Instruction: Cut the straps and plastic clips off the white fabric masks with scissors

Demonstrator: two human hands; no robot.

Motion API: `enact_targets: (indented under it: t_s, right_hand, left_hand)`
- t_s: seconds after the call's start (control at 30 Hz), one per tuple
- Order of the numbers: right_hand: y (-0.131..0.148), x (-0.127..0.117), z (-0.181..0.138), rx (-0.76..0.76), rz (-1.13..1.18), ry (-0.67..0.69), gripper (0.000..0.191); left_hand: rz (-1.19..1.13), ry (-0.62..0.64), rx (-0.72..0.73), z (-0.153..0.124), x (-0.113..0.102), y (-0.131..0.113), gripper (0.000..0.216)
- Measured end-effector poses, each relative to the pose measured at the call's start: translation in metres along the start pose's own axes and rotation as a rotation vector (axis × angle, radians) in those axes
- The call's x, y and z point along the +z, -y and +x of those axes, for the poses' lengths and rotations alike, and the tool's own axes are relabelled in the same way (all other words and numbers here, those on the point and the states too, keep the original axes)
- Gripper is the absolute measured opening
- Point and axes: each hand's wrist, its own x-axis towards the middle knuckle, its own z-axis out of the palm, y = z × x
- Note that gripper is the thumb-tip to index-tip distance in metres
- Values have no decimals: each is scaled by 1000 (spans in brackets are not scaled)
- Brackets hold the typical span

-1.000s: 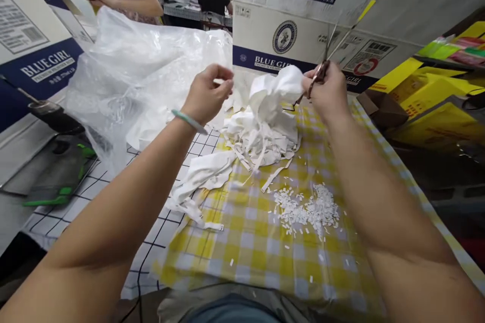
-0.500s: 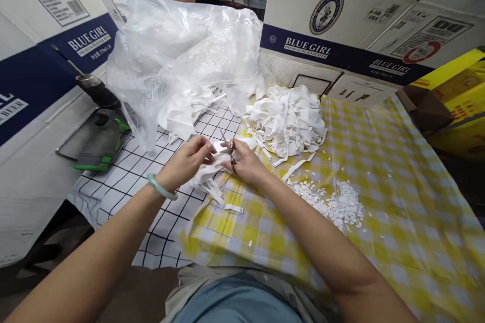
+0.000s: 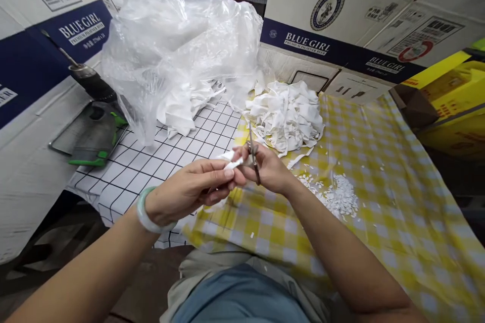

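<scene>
Between thumb and fingers my left hand [image 3: 206, 179], with a pale green bangle [image 3: 146, 212] at its wrist, pinches a white fabric strap [image 3: 234, 163]. Close beside it, my right hand [image 3: 271, 166] is closed around small scissors [image 3: 253, 156], whose blades point away from me. Its fingertips meet the strap near my left fingers; whether they grip it too is hard to see. Beyond the right hand lies a heap of white strap pieces [image 3: 288, 116]. A pile of tiny white scraps [image 3: 339, 196] lies to the right of my right forearm.
A clear plastic bag [image 3: 189, 40] with white pieces [image 3: 182, 111] stands at the back. Beer cartons [image 3: 341, 25] rise at the back right and left. An electric screwdriver [image 3: 89, 81] lies at left on a green-and-grey object [image 3: 93, 133]. Other people sit beyond.
Both hands have lifted the strap up and nearer to me, off the tabletop. The scissors have swung to point more straight away from me.
</scene>
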Motion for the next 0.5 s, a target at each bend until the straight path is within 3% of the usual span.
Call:
enact_targets:
  t_s: [0.07,0.13,0.23,0.4,0.5]
  right_hand:
    - [3,-3,-11,59,68,-34,25]
    - [8,-8,-20,135,137,-60,28]
    - [17,-15,-26,209,160,-72,31]
    - [23,-16,-28,231,122,-36,27]
    - [21,-18,-27,164,39,-4,20]
  left_hand:
    - [-51,-4,-54,-3,4,5,31]
    - [24,-109,-55,-2,4,14,26]
    - [273,-223,73,1,9,26,17]
    - [454,-139,228,2,24,25,24]
    - [362,-134,146,2,25,22,28]
